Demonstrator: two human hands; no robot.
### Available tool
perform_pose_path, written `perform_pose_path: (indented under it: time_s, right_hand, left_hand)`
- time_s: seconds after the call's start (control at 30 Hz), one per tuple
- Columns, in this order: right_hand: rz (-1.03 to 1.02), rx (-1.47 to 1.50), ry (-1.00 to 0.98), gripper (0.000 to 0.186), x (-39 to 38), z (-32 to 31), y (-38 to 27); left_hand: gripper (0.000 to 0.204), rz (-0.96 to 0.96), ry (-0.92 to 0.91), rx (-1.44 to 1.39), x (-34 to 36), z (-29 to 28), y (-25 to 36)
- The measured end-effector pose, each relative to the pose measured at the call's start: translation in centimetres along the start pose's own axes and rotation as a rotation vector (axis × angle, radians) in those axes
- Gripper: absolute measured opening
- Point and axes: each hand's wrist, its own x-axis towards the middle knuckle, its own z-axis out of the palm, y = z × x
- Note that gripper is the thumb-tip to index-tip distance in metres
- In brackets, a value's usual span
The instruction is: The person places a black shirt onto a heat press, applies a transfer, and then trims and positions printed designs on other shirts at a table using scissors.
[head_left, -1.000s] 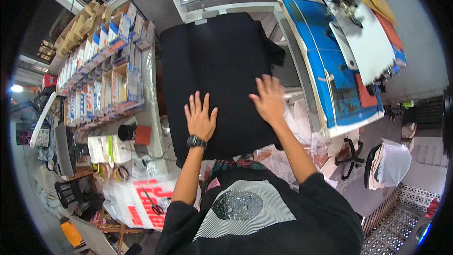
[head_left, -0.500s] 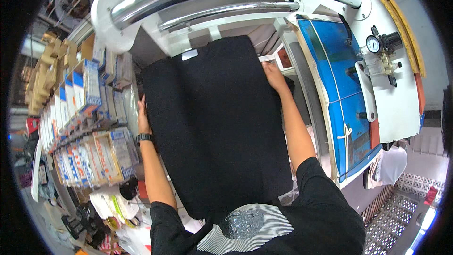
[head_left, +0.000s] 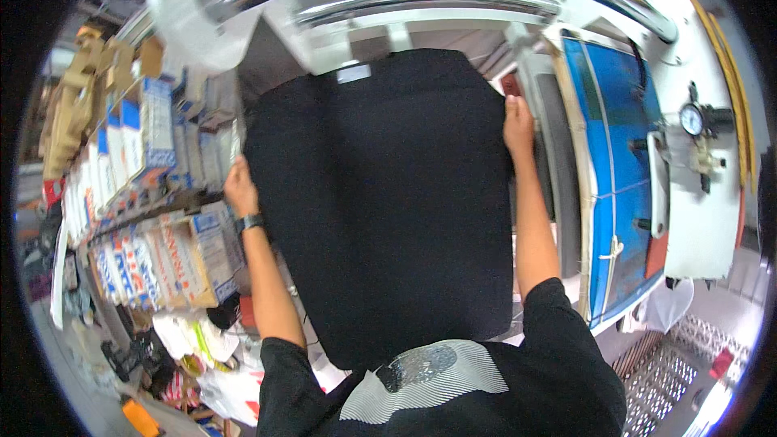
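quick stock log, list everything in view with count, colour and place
black fabric: 1, black, centre
label: 1, white, fabric's far edge
bars: 2, silver, across the top
framed panel: 1, mostly blue, right of fabric
cord: 1, white, across the panel
gauge: 1, white dial, far right
cartons: several, white, blue and orange, left
cardboard pieces: several, brown, upper left
unclear item: 1, orange, bottom left
small clutter: too blurred to count, mixed colours, lower left
shirt: 1, black with grey print, bottom
watch: 1, dark, left wrist
left hand: 1, bare, fabric's left edge
right hand: 1, bare, fabric's right edge
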Motion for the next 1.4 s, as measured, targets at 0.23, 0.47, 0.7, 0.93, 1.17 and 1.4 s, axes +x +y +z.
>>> perform_pose_path:
  time_s: [0.23,0.47,0.7,0.93,1.17,1.4]
  right_hand:
    - [0.111,-0.244,-0.020,0.029,4.7,2.1,-4.4]
    - [0.183,-0.407,-0.140,0.034,7.7,5.4,-9.1]
    - [-0.709,-0.316,-0.294,0.023,1.3,8.3,-17.0]
    - [-0.726,-0.332,-0.380,0.022,1.9,5.1,-14.1]
    - [-0.191,-0.285,-0.147,0.039,-7.6,-5.4,-10.6]
    - [0.635,0.109,-0.345,0.066,-29.8,-16.4,-1.2]
  left_hand:
    - [0.037,-0.275,-0.145,-0.338,4.8,1.6,4.3]
    - [0.024,0.115,-0.049,0.170,5.9,3.5,8.7]
    - [0.018,0.779,-0.148,0.140,-1.4,5.6,16.8]
    - [0.020,0.701,-0.110,0.473,-1.5,4.1,14.3]
    - [0.053,0.201,-0.107,0.249,-8.8,-4.0,6.1]
    - [0.092,-0.920,-0.543,-0.662,-31.9,-11.8,-4.1]
